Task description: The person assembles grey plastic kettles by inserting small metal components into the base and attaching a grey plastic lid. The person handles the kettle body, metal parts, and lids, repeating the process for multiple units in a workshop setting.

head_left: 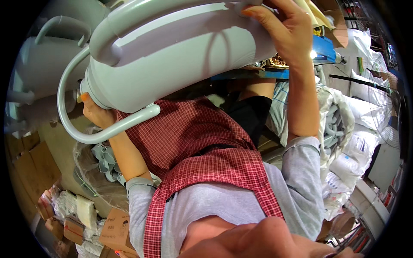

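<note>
A large pale grey plastic vessel [180, 64] lies tilted across the top of the view, its right end higher. A thick grey handle [142, 16] runs along its upper side, and a curved grey bar [63, 101] loops around its left end. My left hand [98, 112] grips the rim at that left end, thumb on the edge, other fingers mostly hidden. At the upper right, my right hand [289, 32] is closed on the other end, its thumb pressed beside the handle's end. The far side of the vessel is hidden.
More grey vessels [47, 64] stand at the left. A blue machine part [323, 49] is beyond my right wrist. Clear bags of grey parts [107, 161] and a white sack of grey pieces [333, 129] flank me. Cardboard boxes [117, 228] sit lower left, white sacks [361, 112] right.
</note>
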`<state>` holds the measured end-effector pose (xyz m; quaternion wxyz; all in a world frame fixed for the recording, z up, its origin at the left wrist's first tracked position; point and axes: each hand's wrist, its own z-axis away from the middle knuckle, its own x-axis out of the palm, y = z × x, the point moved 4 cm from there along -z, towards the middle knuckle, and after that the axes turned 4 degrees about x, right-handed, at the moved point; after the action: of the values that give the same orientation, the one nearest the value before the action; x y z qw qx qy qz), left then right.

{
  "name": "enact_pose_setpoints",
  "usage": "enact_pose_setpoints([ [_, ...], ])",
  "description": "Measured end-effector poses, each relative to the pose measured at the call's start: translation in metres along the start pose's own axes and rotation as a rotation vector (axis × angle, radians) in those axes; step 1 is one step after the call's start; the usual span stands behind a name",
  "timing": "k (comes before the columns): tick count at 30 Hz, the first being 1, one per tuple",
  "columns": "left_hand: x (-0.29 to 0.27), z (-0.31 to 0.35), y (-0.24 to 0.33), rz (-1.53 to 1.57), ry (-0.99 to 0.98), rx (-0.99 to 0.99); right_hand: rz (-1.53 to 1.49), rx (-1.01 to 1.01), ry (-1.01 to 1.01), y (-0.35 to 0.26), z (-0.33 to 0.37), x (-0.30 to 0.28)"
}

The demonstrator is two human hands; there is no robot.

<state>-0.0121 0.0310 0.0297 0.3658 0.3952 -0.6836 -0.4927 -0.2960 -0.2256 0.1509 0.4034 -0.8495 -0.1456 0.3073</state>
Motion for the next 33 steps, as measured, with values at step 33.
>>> enact_pose_setpoints([
  [33, -0.017, 0.054, -0.041, 0.223, -0.381, -0.44, 1.264, 1.475, 0.155, -0.061, 0.703, -0.166],
])
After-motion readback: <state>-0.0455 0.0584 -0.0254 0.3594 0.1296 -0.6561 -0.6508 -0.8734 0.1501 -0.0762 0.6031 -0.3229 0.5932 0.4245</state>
